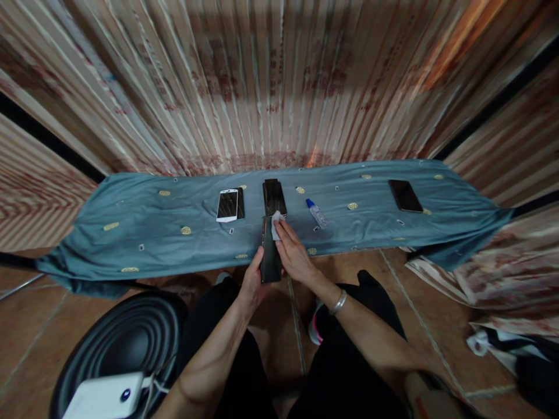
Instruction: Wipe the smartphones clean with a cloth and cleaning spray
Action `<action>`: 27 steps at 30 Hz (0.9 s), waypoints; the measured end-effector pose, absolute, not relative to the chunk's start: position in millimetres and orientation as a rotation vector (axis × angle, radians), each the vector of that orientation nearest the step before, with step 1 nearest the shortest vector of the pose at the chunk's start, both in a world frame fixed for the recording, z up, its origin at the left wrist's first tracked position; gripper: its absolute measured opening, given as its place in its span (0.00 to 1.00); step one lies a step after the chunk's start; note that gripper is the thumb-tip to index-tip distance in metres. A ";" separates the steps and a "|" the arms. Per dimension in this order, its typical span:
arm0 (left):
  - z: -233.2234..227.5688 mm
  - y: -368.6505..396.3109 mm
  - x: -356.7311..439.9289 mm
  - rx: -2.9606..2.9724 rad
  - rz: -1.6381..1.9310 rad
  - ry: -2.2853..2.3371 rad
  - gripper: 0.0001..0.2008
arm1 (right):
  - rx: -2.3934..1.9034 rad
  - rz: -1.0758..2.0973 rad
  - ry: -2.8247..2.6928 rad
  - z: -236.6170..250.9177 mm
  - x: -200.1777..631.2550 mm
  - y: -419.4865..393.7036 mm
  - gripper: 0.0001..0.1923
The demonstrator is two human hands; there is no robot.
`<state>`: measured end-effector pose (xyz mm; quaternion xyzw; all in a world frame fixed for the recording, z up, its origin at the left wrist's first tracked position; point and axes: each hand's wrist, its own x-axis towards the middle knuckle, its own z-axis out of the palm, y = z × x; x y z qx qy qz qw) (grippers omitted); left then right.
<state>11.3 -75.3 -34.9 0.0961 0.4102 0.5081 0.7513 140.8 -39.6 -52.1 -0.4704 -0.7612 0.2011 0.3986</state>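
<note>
Two hands worked for me: left hand [252,283] clamped the dark phone [269,251] steady, so right hand [293,251] pressed the white wipe [276,224] flat.

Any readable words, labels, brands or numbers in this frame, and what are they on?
None can be read.
Pleated backdrop curtain with reddish printed marks: print is blurred, illegible.
Small clear bottle with blue cap: any label is too small to tell.
Dark phone held in the left hand, wiped by the right hand with a white cloth: no text visible.
White phone: no legible marking.
</note>
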 end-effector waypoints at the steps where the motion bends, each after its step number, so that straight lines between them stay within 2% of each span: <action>1: -33.9 -74.7 9.7 0.200 1.108 0.900 0.15 | -1.196 0.528 -1.917 -53.6 140.6 -39.8 0.28; 7: -33.5 -66.5 -0.2 0.209 1.165 0.857 0.16 | -1.190 0.607 -1.925 -66.5 135.3 -49.9 0.28; 15: -38.8 -59.2 -7.1 0.185 1.241 0.853 0.20 | -1.110 0.525 -2.040 -67.5 129.5 -61.3 0.27; 23: -25.8 -57.3 -8.8 0.069 1.272 0.905 0.17 | -0.992 0.499 -2.122 -59.3 123.4 -78.3 0.28; 27: -22.9 -57.1 -11.0 0.114 1.229 0.883 0.23 | -0.905 0.448 -2.165 -53.7 118.6 -86.9 0.27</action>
